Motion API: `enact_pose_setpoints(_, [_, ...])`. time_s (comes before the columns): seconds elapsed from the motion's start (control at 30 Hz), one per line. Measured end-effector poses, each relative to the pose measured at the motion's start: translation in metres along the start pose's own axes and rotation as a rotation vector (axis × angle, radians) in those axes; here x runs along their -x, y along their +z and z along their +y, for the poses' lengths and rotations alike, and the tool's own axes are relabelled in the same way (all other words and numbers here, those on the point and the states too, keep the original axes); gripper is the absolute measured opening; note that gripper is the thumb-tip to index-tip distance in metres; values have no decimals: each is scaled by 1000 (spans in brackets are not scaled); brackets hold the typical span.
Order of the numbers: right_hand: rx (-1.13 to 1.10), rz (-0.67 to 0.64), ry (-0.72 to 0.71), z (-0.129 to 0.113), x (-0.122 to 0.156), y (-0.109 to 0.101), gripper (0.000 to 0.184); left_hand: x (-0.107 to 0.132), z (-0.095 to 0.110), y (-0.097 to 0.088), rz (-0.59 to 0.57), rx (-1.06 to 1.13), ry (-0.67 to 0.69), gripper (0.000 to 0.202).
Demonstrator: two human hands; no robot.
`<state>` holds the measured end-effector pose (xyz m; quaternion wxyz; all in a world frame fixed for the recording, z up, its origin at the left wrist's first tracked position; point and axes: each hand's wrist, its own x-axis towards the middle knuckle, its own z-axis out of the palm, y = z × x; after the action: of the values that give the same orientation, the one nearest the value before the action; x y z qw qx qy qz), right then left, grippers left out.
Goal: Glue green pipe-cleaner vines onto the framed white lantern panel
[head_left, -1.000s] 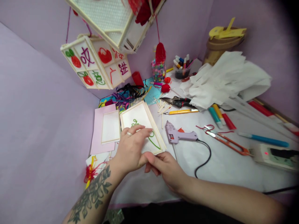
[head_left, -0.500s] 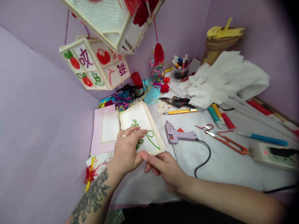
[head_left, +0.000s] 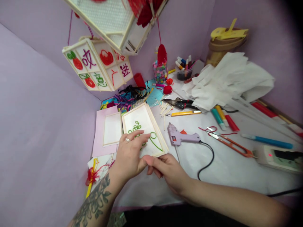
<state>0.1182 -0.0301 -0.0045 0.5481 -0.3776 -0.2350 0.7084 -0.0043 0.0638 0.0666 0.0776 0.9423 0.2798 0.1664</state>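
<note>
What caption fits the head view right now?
Left hand over a green-patterned framed panel, right hand at its near corner, glue gun alongside.

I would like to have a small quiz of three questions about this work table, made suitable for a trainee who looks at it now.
1. True or false: the purple glue gun lies to the right of the framed panel that is under the fingers.

2. Which colour is the looped design on that panel?
A) blue
B) green
C) purple

3. Fill in the missing word: the left hand wears a ____ on one finger.

Key:
1. True.
2. B.
3. ring.
</note>
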Motion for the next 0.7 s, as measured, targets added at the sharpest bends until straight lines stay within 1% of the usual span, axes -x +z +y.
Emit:
enact_pose_setpoints(0.1, [-4,-10,-5,-1,-1,0,44,1,0,0,36,10,-5,70])
enact_pose_setpoints(0.2, [8,-13,-2,-2,0,1,44,1,0,0,22,5,9,68])
enact_pose_setpoints(0.3, [6,-11,-2,-4,0,1,45,-2,0,-1,23,-5,9,72])
enact_pose_setpoints(0.47, [23,-13,-11,-2,-1,0,53,-9,3,-1,-76,-12,18,74])
enact_pose_setpoints(0.63, [29,-10,-17,0,-1,-2,56,-12,6,-1,-121,-8,6,77])
enact_pose_setpoints(0.7, [32,-5,-10,0,0,-2,57,-13,6,0,-120,2,1,76])
